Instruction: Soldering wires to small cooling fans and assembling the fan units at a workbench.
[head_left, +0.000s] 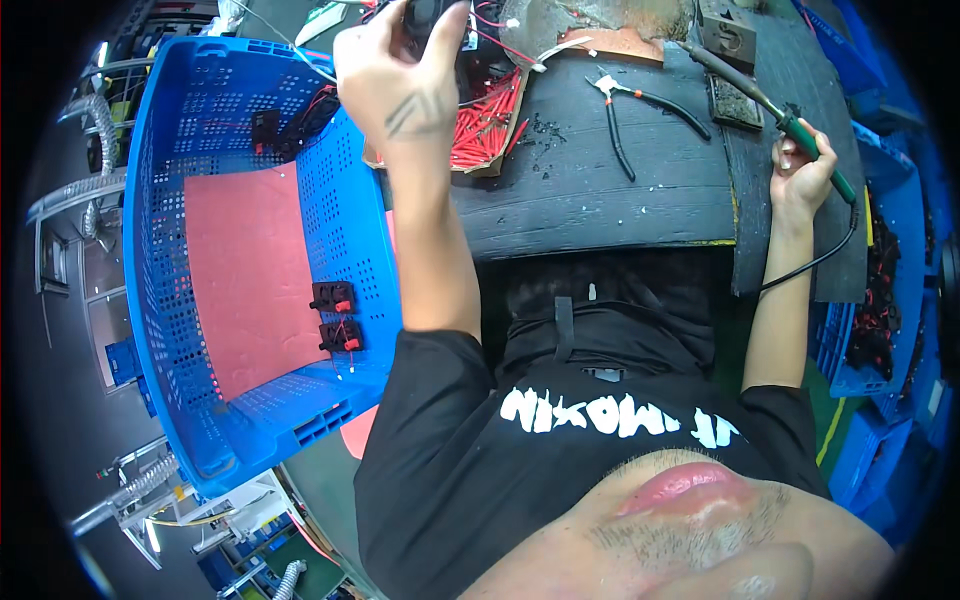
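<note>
My left hand (392,95) grips a black plastic part (428,14) at the top edge; the part is cut off by the picture's edge and partly hidden by my fingers. Thin red and white wires (510,48) run close beside it. In my right hand (803,170) is a soldering iron (800,132) with a green handle, its tip pointing up and left toward a brown, scorched board (620,42). Below the iron's shaft lies a dark tray-like block (735,104), with a grey metal block (728,38) above it. Black-handled pliers (613,95) rest on the bench, jaws slightly apart.
A cardboard box (482,170) of thin red pieces stands by my left forearm. Left of it is a big blue crate (345,225) with a red sheet and several black parts inside. The dark bench (640,215) ends before my lap. Blue crates (850,375) stand at right; the iron's cord (825,258) hangs below.
</note>
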